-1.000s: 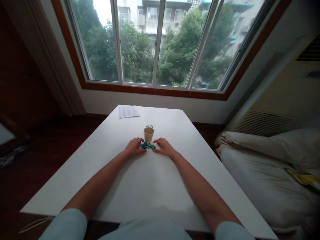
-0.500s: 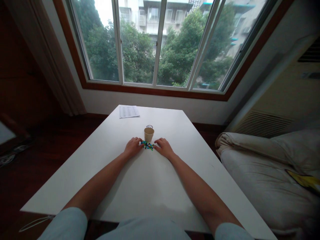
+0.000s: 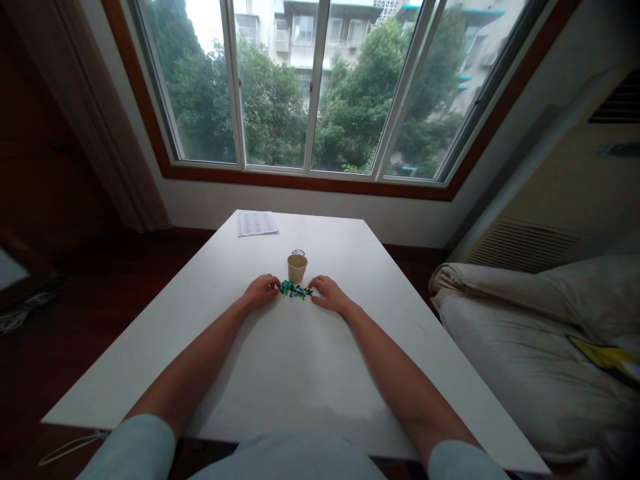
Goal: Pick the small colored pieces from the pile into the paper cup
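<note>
A loose pile of small pieces, in green, blue, red and dark colours, lies on the white table; they are too small to name. At its left edge is my left hand, low over the table, its fingers loosely bent and not clearly holding anything. My right hand rests at the right end of the pile, thumb and fingers apart, with the fingertips close to the nearest pieces. Just behind the pile stands a tan paper cup, upright, its mouth facing up. What may be inside it cannot be made out.
Behind the cup lies a small thin ring-like object. Printed sheets lie at the far left corner of the white table. A covered couch stands along the right side, and a window is beyond the table.
My left hand has drawn back a little to the left, off the pile's edge. The pieces lie a little more spread out between my hands. My right hand has hardly moved.
</note>
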{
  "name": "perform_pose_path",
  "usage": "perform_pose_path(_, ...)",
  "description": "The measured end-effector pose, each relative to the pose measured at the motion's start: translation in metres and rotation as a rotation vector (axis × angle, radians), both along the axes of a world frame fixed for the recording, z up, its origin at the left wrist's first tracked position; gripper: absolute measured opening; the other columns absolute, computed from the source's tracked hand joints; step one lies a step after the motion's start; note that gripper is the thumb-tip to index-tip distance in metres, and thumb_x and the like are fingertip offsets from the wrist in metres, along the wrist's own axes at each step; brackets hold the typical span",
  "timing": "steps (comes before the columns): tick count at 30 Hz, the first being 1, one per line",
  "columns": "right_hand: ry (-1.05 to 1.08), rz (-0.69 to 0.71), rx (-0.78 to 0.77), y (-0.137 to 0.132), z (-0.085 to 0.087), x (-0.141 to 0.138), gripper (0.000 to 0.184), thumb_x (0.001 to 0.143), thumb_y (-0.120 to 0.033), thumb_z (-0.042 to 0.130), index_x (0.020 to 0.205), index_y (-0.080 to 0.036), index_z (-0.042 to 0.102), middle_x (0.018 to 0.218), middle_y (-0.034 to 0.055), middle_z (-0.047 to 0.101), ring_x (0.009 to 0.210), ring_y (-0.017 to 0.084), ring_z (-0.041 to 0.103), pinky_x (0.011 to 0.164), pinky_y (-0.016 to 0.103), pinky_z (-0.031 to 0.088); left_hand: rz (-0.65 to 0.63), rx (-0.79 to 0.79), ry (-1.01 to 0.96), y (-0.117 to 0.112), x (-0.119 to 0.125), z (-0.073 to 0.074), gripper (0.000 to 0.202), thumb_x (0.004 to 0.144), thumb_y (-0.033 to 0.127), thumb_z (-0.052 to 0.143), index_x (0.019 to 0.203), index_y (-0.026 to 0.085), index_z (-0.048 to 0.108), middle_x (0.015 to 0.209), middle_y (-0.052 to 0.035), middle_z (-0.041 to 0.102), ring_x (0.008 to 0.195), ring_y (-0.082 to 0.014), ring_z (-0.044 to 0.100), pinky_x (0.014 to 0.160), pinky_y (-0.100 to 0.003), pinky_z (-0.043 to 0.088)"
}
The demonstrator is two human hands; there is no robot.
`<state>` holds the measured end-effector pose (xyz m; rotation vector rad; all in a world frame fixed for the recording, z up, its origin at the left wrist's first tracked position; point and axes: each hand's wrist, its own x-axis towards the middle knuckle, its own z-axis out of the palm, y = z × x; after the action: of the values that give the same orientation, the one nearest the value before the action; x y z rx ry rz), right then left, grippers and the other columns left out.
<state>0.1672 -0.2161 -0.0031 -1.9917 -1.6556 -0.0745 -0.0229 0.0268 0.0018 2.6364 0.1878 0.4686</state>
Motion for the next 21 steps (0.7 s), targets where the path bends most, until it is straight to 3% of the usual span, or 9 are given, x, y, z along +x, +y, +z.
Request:
perform_pose_path(5, -0.012, -0.054, 0.033, 0.002, -0.002, -0.005, 0.02, 0.083, -0.021, 0.067, 0.103, -0.023, 0.069, 0.106, 0.0056, 0.063, 0.101, 0.021, 0.055, 0.092, 0.034, 0.042, -0.009, -0.007, -0.001, 0.001, 0.0, 0.001, 0.021, 0.078, 0.018, 0.059, 0.093, 0.021, 0.073, 0.083, -0.0023, 0.06, 0.08, -0.0168, 0.054, 0.074, -0.028, 0.043)
perform_pose_path(21, -0.015, -0.233, 0.013, 0.009, -0.003, -0.009, 0.009, 0.087, -0.023, 0.067, 0.094, -0.022, 0.072, 0.099, 0.0062, 0.063, 0.1, 0.02, 0.054, 0.09, 0.033, 0.043, -0.017, -0.013, -0.015, -0.006, 0.001, 0.003, 0.017, 0.08, 0.023, 0.062, 0.093, 0.023, 0.074, 0.084, -0.0021, 0.061, 0.079, -0.0158, 0.055, 0.074, -0.027, 0.044)
